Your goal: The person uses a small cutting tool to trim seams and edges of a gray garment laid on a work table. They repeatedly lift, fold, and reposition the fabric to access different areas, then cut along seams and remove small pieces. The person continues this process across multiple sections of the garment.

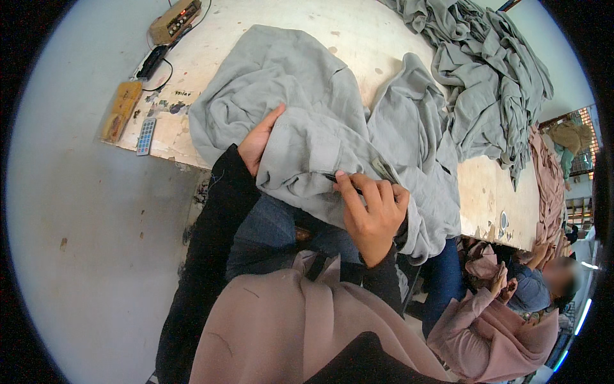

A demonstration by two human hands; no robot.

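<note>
A light grey garment [275, 77] lies bunched across the near edge of the table and hangs over my lap. My left hand [259, 142] grips its left side, thumb showing and the other fingers hidden behind the cloth. In my right hand [371, 214] is a small, thin black tool [329, 176], pinched between thumb and fingers. Its tip rests at the cloth beside a squarish stitched patch; most of the tool is covered, so its exact kind is unclear. A pale label [382, 169] shows on the garment just above my right hand.
On the pale wooden table [199, 25], a brown box-shaped device [174, 21], a black adapter with cables [152, 62], a yellowish block [121, 112] and a remote control [146, 136] stand left. A heap of grey cloth [492, 83] lies far right. Another person [492, 333] sits at right.
</note>
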